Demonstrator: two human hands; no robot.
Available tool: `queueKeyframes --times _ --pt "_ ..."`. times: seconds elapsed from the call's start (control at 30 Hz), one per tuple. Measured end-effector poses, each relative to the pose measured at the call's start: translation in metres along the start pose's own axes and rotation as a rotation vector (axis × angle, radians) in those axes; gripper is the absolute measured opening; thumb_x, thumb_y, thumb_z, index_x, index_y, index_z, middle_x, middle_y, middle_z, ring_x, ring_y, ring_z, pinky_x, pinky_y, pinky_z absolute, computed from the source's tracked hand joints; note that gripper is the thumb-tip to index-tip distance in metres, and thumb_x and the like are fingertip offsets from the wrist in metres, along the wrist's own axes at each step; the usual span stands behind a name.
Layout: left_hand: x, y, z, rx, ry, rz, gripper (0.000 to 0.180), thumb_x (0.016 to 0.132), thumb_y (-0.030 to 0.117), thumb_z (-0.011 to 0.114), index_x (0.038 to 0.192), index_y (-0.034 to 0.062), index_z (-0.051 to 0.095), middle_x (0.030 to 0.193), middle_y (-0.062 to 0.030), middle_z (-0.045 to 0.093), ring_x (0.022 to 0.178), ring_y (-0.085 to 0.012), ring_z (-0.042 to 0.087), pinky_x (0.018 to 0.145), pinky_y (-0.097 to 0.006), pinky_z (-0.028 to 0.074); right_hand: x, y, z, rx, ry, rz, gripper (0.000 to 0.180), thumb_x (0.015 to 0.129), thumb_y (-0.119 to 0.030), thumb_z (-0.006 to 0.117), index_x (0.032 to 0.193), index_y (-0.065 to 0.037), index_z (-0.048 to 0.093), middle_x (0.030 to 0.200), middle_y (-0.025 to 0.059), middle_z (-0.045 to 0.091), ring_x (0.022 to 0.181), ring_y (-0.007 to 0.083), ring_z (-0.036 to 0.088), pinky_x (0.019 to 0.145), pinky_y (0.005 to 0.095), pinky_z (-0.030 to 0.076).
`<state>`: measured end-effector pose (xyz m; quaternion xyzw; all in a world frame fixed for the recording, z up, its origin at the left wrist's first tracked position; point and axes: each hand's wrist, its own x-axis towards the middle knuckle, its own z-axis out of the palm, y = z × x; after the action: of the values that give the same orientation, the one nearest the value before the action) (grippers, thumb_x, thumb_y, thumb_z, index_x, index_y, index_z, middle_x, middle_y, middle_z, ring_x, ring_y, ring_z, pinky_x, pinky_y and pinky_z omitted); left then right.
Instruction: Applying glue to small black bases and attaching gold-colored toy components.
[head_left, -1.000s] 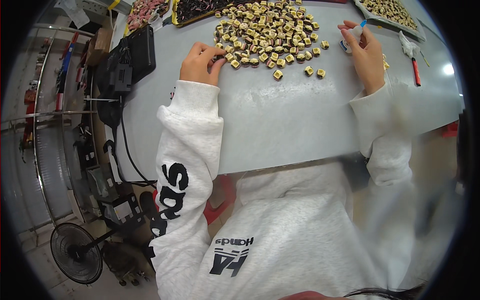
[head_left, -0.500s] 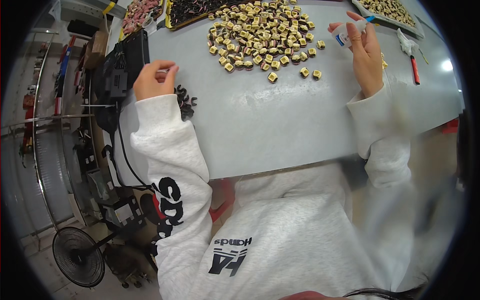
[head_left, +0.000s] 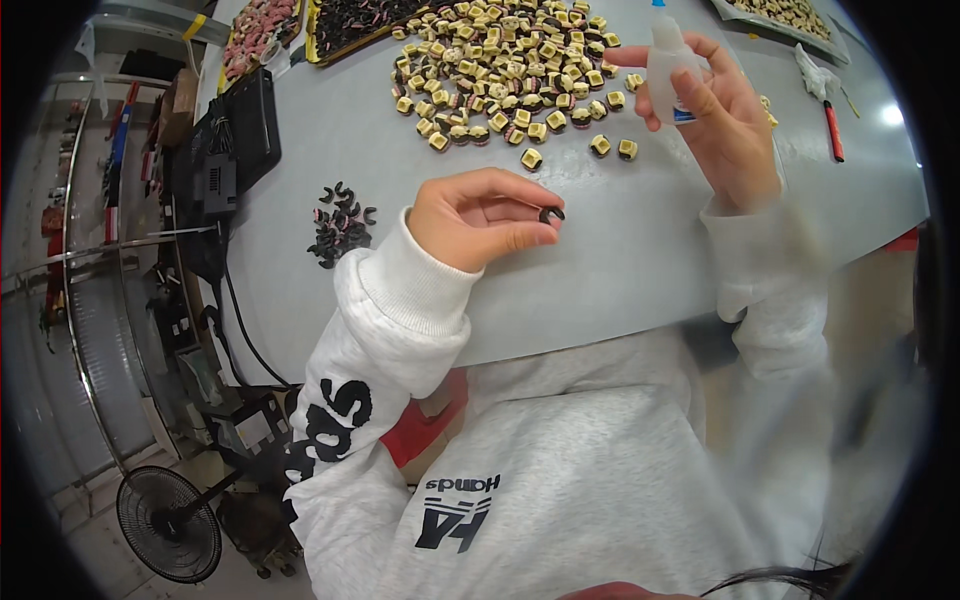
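My left hand (head_left: 483, 220) is closed over the middle of the table, pinching a small black C-shaped piece (head_left: 551, 214) between thumb and fingertips. At the right, my right hand (head_left: 722, 125) grips a small translucent squeeze bottle (head_left: 668, 70) with a blue tip pointing up; its index finger stretches out to the left. Ahead of both hands lies a big heap of small cream-and-dark square pieces (head_left: 510, 75), with a few loose ones along its near side. To the left of my left hand is a small pile of black curved pieces (head_left: 342, 225).
Trays of pink pieces (head_left: 262, 35) and black pieces (head_left: 365, 25) stand at the far left, beside a black device (head_left: 245, 125) with cables. At far right are a tray of beige pieces (head_left: 785, 22) and a red-handled tool (head_left: 834, 132). A fan (head_left: 168, 523) stands lower left.
My left hand has moved right from beside the black pile to the table's middle, now showing a black curved piece. My right hand has turned the bottle so its tip points up.
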<state>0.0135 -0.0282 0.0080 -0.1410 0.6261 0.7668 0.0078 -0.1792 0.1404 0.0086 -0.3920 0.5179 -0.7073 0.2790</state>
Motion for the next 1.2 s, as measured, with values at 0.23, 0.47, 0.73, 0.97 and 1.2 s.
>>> queueKeyframes --times 0.23,0.47,0.73,0.97,1.2 --pt "0.001 -0.013 0.005 -0.185 -0.147 0.057 0.026 0.07 -0.015 0.065 0.093 -0.0065 0.058 0.097 -0.017 0.061 0.091 -0.0235 0.063 0.082 -0.033 0.053 -0.009 0.003 0.008 0.121 0.197 -0.005 0.041 0.091 -0.037 0.049 0.111 -0.002 0.043 0.111 0.017 0.055 0.081 0.0076 0.048 0.071 0.0219 0.04" --pt "0.0 -0.016 0.01 -0.226 -0.109 0.068 0.027 0.07 -0.015 0.065 0.092 -0.0051 0.052 0.095 -0.0187 0.06 0.092 -0.0266 0.062 0.079 -0.036 0.055 -0.016 -0.01 0.024 0.068 -0.091 0.186 0.044 0.086 -0.046 0.054 0.102 -0.005 0.046 0.087 0.0117 0.062 0.047 0.0002 0.037 0.044 0.0127 0.029" --pt "0.001 -0.019 0.013 -0.236 -0.091 0.09 0.035 0.064 -0.017 0.069 0.089 -0.0017 0.05 0.092 -0.0139 0.057 0.088 -0.0226 0.062 0.081 -0.039 0.055 -0.017 -0.016 0.024 -0.003 -0.143 0.265 0.043 0.083 -0.045 0.058 0.1 -0.006 0.048 0.081 0.0091 0.063 0.043 0.0028 0.041 0.045 0.0138 0.036" --pt "0.002 -0.02 0.013 -0.233 -0.088 0.089 0.036 0.063 -0.017 0.07 0.088 -0.0009 0.049 0.091 -0.0125 0.056 0.088 -0.0217 0.061 0.082 -0.039 0.054 -0.014 -0.031 0.033 0.107 -0.064 0.377 0.03 0.086 -0.025 0.06 0.095 0.0 0.045 0.083 0.0201 0.062 0.041 0.005 0.038 0.038 0.0178 0.032" --pt "0.001 -0.02 0.011 -0.221 -0.116 0.112 0.031 0.067 -0.015 0.068 0.089 -0.003 0.049 0.092 -0.0146 0.057 0.093 -0.0263 0.061 0.079 -0.038 0.056 -0.013 -0.034 0.033 0.093 -0.059 0.411 0.03 0.085 -0.024 0.061 0.094 0.0 0.045 0.083 0.0204 0.062 0.041 0.0048 0.038 0.037 0.0177 0.031"
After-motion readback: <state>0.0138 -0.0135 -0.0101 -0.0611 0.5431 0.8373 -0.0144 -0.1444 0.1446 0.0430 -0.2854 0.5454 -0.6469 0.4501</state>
